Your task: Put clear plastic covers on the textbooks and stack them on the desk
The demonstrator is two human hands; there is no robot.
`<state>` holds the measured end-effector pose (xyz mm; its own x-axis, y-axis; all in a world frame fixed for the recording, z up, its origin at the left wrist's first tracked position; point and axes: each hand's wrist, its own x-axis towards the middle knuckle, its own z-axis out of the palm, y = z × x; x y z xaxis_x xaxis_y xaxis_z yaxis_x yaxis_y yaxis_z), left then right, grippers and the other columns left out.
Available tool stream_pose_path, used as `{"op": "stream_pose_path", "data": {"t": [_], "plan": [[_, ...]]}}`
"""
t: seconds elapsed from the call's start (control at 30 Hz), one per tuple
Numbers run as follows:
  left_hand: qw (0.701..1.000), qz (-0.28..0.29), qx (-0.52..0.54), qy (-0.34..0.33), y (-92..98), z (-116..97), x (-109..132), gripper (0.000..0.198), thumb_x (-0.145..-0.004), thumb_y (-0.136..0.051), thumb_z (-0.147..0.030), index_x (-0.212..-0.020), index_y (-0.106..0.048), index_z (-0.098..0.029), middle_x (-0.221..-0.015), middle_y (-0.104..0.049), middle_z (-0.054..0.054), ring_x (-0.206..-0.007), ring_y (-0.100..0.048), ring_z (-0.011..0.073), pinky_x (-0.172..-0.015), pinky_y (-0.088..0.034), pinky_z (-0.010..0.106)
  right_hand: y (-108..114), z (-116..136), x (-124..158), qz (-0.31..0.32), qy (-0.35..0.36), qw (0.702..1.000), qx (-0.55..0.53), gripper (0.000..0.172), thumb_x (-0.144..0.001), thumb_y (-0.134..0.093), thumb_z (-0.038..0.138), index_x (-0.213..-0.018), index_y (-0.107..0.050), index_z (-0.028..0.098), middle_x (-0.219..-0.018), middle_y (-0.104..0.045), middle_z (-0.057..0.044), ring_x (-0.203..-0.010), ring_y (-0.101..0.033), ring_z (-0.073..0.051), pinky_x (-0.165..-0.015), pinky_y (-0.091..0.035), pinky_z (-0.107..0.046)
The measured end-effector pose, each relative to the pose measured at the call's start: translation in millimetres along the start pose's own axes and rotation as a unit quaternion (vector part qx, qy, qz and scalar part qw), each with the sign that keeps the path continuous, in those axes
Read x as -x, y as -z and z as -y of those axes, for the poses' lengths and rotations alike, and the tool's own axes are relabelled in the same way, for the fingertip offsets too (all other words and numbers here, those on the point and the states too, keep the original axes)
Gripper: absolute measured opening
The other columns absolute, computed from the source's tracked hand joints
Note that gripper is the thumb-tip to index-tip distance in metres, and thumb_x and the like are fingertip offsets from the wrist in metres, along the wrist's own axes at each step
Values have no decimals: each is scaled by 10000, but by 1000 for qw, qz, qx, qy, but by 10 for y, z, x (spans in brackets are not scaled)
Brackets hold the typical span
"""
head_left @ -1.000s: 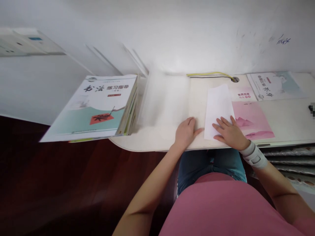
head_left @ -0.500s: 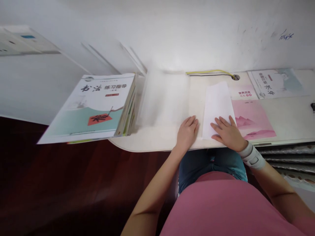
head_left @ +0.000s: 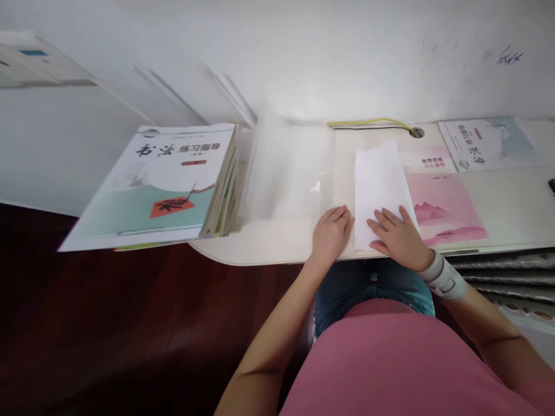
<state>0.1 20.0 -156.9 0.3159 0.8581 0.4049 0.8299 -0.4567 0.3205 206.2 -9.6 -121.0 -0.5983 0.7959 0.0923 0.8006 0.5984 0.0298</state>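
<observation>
My right hand (head_left: pixel 399 238) lies with fingers spread across the lower part of a narrow white paper flap (head_left: pixel 381 185). This flap covers the left side of a pink and white book (head_left: pixel 451 202), and I cannot tell whether it is part of a wrapper or a loose sheet. Just left of the flap, my left hand (head_left: pixel 333 232) rests flat near the table's front edge, its fingers stretched out close together and holding nothing. Behind it, clear plastic sheets or covers (head_left: pixel 286 167) lie on the white table (head_left: pixel 255 245).
A thick stack of books (head_left: pixel 173 179) stands at the table's left end, overhanging its edge. Another calligraphy book (head_left: pixel 489 144) lies back right. A yellow cable (head_left: pixel 373 122) runs into a round hole (head_left: pixel 417 133) by the wall. Layered dark-edged items (head_left: pixel 511 280) sit below the table, right.
The head view has shifted slightly. The white flap and my right hand on it have moved a little to the left; my left hand stays nearly in place.
</observation>
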Motion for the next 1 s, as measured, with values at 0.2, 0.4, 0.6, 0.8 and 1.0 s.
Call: {"op": "stream_pose_path", "data": {"t": [0.2,0.4,0.6,0.8,1.0], "plan": [[997,51,-63,-17,94,-153,30,485,-916,-491,-429,-1312,-543,-153,-1418,-486,165,-1351,-389,335,-1077,-354,536,80,142,53,1,18,1000,-8,466,-934,-450,403,-1317,-513,145,-1376,-524,-167,-1270,-453,-306,-1075,-253,-558],[990,111,-78,-22,101,-222,67,405,-939,-456,-381,-1284,-571,-202,-1417,-495,133,-1340,-407,331,-1078,-336,552,352,-456,-486,-6,38,999,-8,471,-972,-306,380,-1324,-508,141,-1399,-499,-167,-1286,-435,-304,-1047,-288,-516],[993,94,-52,-37,112,-188,93,365,-944,-450,-381,-1216,-611,-199,-1461,-444,109,-1347,-398,321,-1072,-340,563,117,-1059,-1541,51,0,999,6,558,-931,-366,455,-1391,-439,148,-1524,-317,-168,-1382,-261,-396,-1038,-208,-660],[996,67,-48,-32,96,-176,121,325,-932,-474,-348,-1160,-641,-188,-1445,-462,125,-1347,-401,315,-1064,-367,541,-102,-914,-1648,130,31,991,20,590,-925,-352,511,-1404,-415,173,-1469,-418,-150,-1333,-369,-353,-1056,-172,-683],[996,62,-53,-30,57,-180,129,338,-938,-449,-310,-1186,-620,-159,-1383,-531,140,-1313,-449,306,-1060,-375,535,-97,-900,-1525,135,-9,990,33,655,-904,-351,572,-1386,-432,134,-1438,-444,-188,-1255,-459,-361,-1070,-162,-655]]}}
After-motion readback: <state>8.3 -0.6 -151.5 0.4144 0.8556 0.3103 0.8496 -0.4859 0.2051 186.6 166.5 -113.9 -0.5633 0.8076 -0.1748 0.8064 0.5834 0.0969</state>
